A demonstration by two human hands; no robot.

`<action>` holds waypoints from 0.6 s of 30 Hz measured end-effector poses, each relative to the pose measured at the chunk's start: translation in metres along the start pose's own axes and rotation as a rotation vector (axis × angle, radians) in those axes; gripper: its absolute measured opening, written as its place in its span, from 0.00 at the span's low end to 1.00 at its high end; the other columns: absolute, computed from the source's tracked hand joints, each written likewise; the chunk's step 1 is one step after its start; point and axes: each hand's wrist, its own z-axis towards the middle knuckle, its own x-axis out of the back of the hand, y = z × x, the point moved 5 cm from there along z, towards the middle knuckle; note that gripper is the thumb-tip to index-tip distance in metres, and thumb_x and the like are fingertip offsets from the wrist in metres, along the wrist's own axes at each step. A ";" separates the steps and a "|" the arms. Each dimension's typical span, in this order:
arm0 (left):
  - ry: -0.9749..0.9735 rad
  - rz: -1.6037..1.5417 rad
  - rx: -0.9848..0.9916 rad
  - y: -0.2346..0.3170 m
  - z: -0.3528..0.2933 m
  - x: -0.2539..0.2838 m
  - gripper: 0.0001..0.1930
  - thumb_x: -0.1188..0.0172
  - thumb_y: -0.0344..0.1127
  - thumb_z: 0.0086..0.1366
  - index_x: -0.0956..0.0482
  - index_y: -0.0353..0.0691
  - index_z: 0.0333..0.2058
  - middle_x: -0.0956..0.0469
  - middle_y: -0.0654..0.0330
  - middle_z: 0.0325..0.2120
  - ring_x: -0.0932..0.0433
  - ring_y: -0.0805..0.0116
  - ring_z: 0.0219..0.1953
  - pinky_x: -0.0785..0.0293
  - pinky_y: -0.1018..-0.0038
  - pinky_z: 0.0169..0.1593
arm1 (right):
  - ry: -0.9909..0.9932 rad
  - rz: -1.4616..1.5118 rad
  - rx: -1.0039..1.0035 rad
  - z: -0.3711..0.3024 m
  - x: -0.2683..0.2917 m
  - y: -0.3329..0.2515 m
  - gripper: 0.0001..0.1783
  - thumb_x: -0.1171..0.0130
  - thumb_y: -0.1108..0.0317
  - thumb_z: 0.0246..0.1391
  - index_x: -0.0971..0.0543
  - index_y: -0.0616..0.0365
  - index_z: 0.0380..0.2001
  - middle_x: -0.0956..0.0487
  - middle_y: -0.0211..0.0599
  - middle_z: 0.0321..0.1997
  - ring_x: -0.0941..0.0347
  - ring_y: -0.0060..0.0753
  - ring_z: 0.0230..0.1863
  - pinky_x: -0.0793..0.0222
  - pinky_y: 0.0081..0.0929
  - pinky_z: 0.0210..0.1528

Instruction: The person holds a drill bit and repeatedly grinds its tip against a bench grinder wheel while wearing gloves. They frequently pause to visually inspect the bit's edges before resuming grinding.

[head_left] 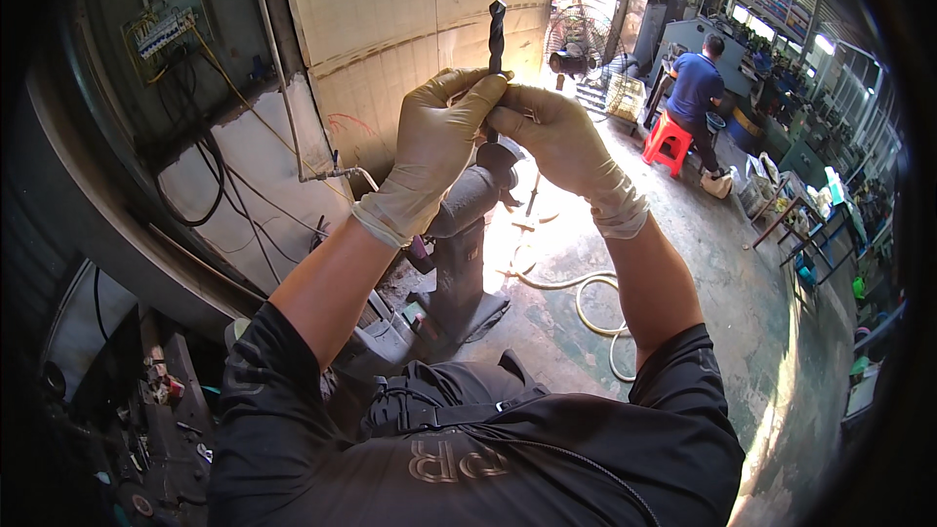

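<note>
One floor [722, 263] spreads under everything, with a tall tan board [390, 5] standing ahead and a co-worker [695, 88] in blue seated off to the right. Next in size comes what looks like a grinder [464, 200] on a dark stand [457, 268], just beyond and below the raised hands, its round wheel [498, 158] partly behind them. A fan [586, 44] stands past it, the worker's red stool [668, 141] is farther right, and a pale hose [581, 307] curls on the floor. Nearer are the two gloved hands: the left hand [434, 132] is pinched, thumb and fingers closed on the bit [497, 39]; the right hand [566, 141] meets it from the other side, fingers drawn in and apparently gripping the lower part, though the exact contact is hidden. The bit is upright between them, above the grinder, its fluted end sticking up out of the fingers. Smallest is the tip [498, 7], with a paler facet. The step in hand seems to be a look at that tip; the next move, I judge, calls for a steady pinch, a sure sense of the bit's angle, and fingers kept off the cutting edges.
</note>
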 end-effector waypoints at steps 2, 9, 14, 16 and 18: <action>-0.003 0.002 -0.003 0.000 0.000 0.001 0.10 0.37 0.34 0.65 0.16 0.34 0.39 0.22 0.66 0.24 0.29 0.83 0.21 0.34 0.85 0.24 | 0.000 0.009 0.005 -0.001 0.000 0.000 0.18 0.45 0.66 0.62 0.23 0.69 0.49 0.17 0.42 0.43 0.22 0.27 0.45 0.27 0.25 0.50; -0.002 0.017 -0.014 -0.002 0.000 0.001 0.09 0.36 0.35 0.64 0.16 0.35 0.38 0.22 0.67 0.24 0.29 0.84 0.21 0.33 0.85 0.24 | -0.004 0.014 -0.018 -0.002 0.000 0.000 0.20 0.44 0.65 0.62 0.24 0.70 0.51 0.18 0.43 0.44 0.22 0.28 0.47 0.27 0.25 0.51; -0.003 0.016 -0.024 -0.002 0.000 0.001 0.09 0.36 0.35 0.64 0.16 0.36 0.38 0.21 0.66 0.24 0.29 0.83 0.22 0.33 0.85 0.24 | -0.001 0.002 -0.009 -0.002 0.000 -0.001 0.20 0.44 0.64 0.62 0.24 0.70 0.51 0.18 0.43 0.45 0.22 0.28 0.47 0.28 0.26 0.51; -0.008 0.004 -0.027 -0.001 0.000 0.001 0.10 0.36 0.36 0.64 0.16 0.36 0.38 0.21 0.66 0.24 0.29 0.83 0.22 0.33 0.85 0.24 | 0.002 -0.005 -0.009 -0.002 -0.001 -0.003 0.20 0.44 0.64 0.62 0.24 0.70 0.52 0.18 0.43 0.45 0.22 0.28 0.47 0.28 0.26 0.51; -0.008 0.017 -0.038 -0.001 0.000 0.001 0.10 0.36 0.36 0.64 0.16 0.36 0.39 0.21 0.66 0.24 0.28 0.83 0.22 0.32 0.85 0.24 | 0.012 0.007 -0.001 -0.003 -0.001 -0.003 0.20 0.44 0.64 0.62 0.24 0.70 0.51 0.18 0.43 0.45 0.22 0.28 0.47 0.27 0.26 0.51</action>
